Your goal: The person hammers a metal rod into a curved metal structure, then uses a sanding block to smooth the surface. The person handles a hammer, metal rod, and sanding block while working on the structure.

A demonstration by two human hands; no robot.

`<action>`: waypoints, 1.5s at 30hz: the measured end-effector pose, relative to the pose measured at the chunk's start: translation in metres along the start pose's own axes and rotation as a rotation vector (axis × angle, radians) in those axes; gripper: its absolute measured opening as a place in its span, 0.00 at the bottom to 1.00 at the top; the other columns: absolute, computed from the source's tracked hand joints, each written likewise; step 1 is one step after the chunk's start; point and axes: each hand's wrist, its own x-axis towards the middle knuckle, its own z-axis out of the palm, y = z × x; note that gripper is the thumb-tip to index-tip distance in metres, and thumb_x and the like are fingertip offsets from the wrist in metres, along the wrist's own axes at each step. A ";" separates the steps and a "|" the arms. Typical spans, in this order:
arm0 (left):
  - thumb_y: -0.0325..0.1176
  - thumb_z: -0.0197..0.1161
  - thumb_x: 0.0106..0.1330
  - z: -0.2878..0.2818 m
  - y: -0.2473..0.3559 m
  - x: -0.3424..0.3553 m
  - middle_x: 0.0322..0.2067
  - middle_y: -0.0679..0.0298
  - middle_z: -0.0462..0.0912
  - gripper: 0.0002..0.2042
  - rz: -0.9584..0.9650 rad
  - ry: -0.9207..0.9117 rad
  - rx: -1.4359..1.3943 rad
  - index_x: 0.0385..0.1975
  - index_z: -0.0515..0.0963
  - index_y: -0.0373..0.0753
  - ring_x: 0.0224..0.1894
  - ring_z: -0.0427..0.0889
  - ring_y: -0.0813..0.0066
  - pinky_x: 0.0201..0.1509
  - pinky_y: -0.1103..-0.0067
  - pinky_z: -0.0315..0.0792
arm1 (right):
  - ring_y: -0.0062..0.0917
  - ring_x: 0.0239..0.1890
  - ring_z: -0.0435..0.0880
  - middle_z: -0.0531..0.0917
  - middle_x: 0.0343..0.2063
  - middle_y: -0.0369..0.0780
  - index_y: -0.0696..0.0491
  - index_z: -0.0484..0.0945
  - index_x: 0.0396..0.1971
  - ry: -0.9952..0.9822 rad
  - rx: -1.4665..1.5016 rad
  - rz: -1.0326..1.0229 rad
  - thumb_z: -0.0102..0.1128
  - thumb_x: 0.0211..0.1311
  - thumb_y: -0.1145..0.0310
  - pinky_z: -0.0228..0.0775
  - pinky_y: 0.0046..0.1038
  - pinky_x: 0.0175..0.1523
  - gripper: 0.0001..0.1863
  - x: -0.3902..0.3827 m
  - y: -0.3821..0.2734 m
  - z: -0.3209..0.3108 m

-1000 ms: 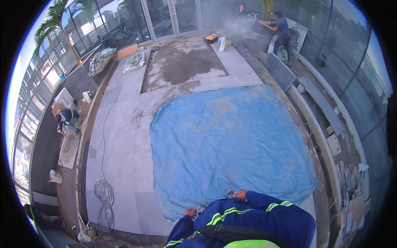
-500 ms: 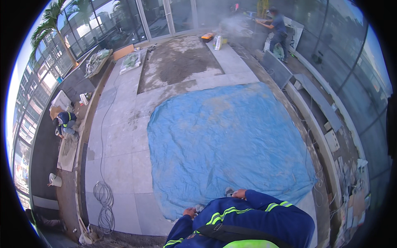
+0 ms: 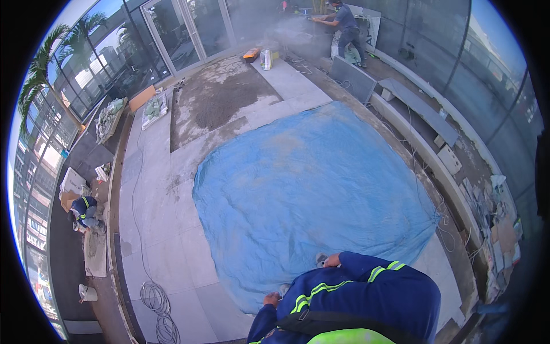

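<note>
A large crumpled blue tarp [image 3: 309, 189] is spread over grey paving slabs, dusty in its upper part. My body leans over its near edge, in dark blue sleeves with reflective bands. My left hand [image 3: 271, 299] is low over the tarp's near left edge, its fingers curled and small in view. My right hand [image 3: 332, 261] is farther right, in front of my body, also with curled fingers. Beside it shows a grey shoe tip [image 3: 321, 260], and another shoe tip [image 3: 285, 288] is near my left hand. Whether either hand grips anything is hidden.
A coiled cable [image 3: 157, 304] lies on the slabs [image 3: 172, 252] at left. One person [image 3: 86, 212] crouches beyond the left kerb near a white bucket [image 3: 87, 293]. At the far right another person [image 3: 346, 34] works in dust. Broken slab pieces [image 3: 498, 229] lie at right.
The whole view has turned, and the surroundings sit further left and tilted. Both hands stay near the shoe tips; my left hand appears slightly lower and further right.
</note>
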 end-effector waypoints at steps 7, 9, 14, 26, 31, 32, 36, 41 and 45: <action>0.47 0.59 0.71 -0.007 0.003 -0.008 0.39 0.57 0.93 0.23 0.090 -0.017 0.111 0.49 0.85 0.31 0.43 0.89 0.68 0.54 0.73 0.80 | 0.39 0.71 0.73 0.76 0.69 0.46 0.53 0.78 0.65 0.001 0.163 0.112 0.57 0.70 0.38 0.64 0.41 0.71 0.36 0.016 0.008 0.013; 0.47 0.59 0.71 -0.007 0.004 -0.007 0.40 0.57 0.92 0.23 0.052 -0.037 0.116 0.50 0.84 0.30 0.43 0.90 0.67 0.53 0.72 0.80 | 0.39 0.71 0.73 0.76 0.69 0.46 0.53 0.79 0.65 0.012 0.177 0.164 0.57 0.70 0.38 0.63 0.41 0.71 0.36 0.008 0.003 0.011; 0.44 0.59 0.72 -0.006 0.014 -0.008 0.43 0.51 0.91 0.24 -0.013 -0.077 -0.054 0.55 0.80 0.27 0.41 0.91 0.61 0.46 0.70 0.84 | 0.41 0.63 0.80 0.84 0.60 0.45 0.48 0.82 0.61 0.070 0.109 0.112 0.47 0.74 0.35 0.66 0.42 0.68 0.34 0.001 -0.001 0.008; 0.46 0.59 0.75 -0.002 0.005 0.013 0.47 0.56 0.90 0.21 -0.276 -0.089 -0.196 0.58 0.80 0.37 0.38 0.90 0.64 0.36 0.69 0.83 | 0.39 0.69 0.76 0.79 0.67 0.44 0.50 0.79 0.65 -0.003 0.207 0.106 0.51 0.74 0.42 0.65 0.39 0.71 0.32 -0.018 -0.014 -0.008; 0.50 0.59 0.73 0.010 0.001 0.008 0.30 0.65 0.89 0.18 -0.139 0.065 -0.057 0.36 0.85 0.41 0.31 0.87 0.72 0.37 0.69 0.79 | 0.37 0.65 0.80 0.83 0.62 0.42 0.45 0.80 0.63 -0.026 0.097 0.006 0.48 0.75 0.45 0.68 0.35 0.69 0.27 -0.002 0.014 0.000; 0.52 0.60 0.71 0.009 0.003 0.008 0.30 0.64 0.89 0.18 -0.169 0.065 -0.043 0.36 0.87 0.43 0.33 0.88 0.71 0.42 0.69 0.80 | 0.37 0.65 0.80 0.82 0.63 0.43 0.45 0.79 0.64 -0.086 0.069 -0.112 0.49 0.75 0.46 0.68 0.34 0.69 0.27 0.006 0.024 0.001; 0.54 0.60 0.70 0.010 0.005 0.000 0.35 0.62 0.91 0.19 -0.144 0.137 -0.040 0.42 0.88 0.45 0.37 0.90 0.67 0.47 0.69 0.80 | 0.39 0.66 0.78 0.78 0.67 0.44 0.47 0.74 0.68 -0.170 0.000 -0.269 0.52 0.74 0.48 0.67 0.34 0.68 0.29 0.035 0.050 -0.003; 0.50 0.59 0.74 0.017 -0.011 -0.018 0.38 0.66 0.92 0.20 -0.127 0.138 0.052 0.52 0.85 0.41 0.34 0.89 0.73 0.42 0.72 0.82 | 0.30 0.68 0.75 0.75 0.70 0.41 0.54 0.70 0.72 -0.248 0.099 -0.268 0.52 0.78 0.57 0.64 0.31 0.71 0.28 0.016 0.026 -0.022; 0.49 0.59 0.74 0.030 -0.026 -0.038 0.39 0.65 0.92 0.20 -0.261 0.180 -0.178 0.50 0.86 0.41 0.35 0.90 0.71 0.43 0.71 0.82 | 0.28 0.68 0.74 0.76 0.69 0.41 0.55 0.70 0.71 -0.317 0.333 -0.183 0.49 0.80 0.57 0.63 0.31 0.72 0.27 -0.007 -0.005 -0.041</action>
